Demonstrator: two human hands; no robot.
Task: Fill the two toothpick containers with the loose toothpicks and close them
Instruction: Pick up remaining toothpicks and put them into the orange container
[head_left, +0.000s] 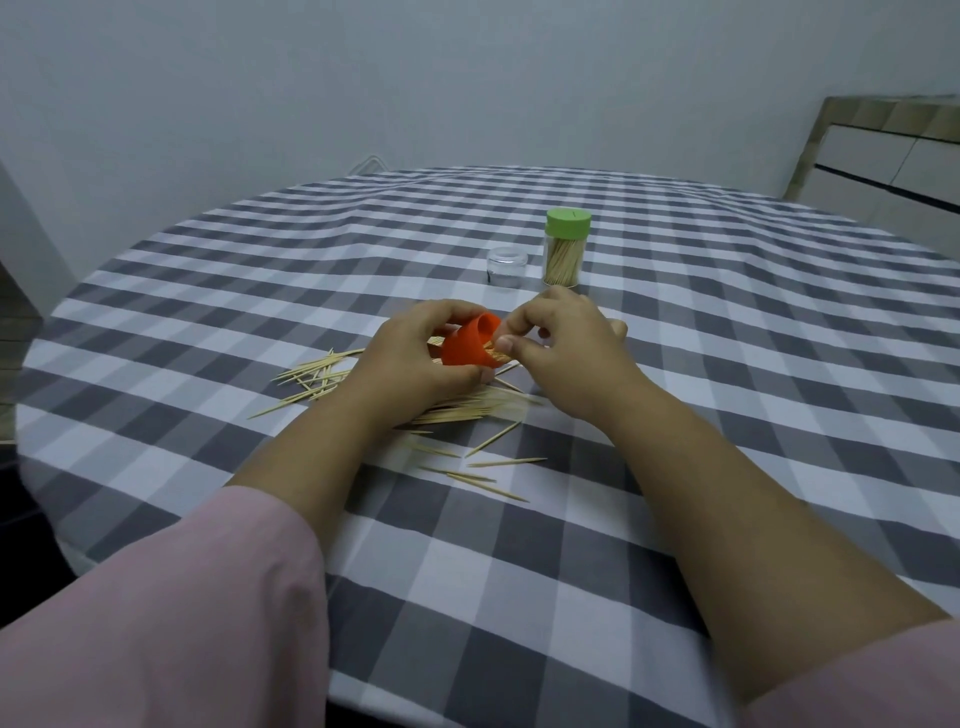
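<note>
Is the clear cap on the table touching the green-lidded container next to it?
Apart. The head view shows a strip of checked tablecloth between the clear cap and the green-lidded container; both stand upright, side by side.

**Materials and finishes**

The desk (675, 322) wears a matt woven cloth in grey and white checks, lightly creased. The loose toothpicks (467, 410) look like pale, dry wood. The orange cap (467, 345) and green lid (568, 221) are smooth matt plastic; the small jar (506, 267) is clear and glossy.

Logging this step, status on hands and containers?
Left hand grips orange container; right hand feeding toothpicks. Green-lidded container closed. Loose toothpicks remain.
</note>
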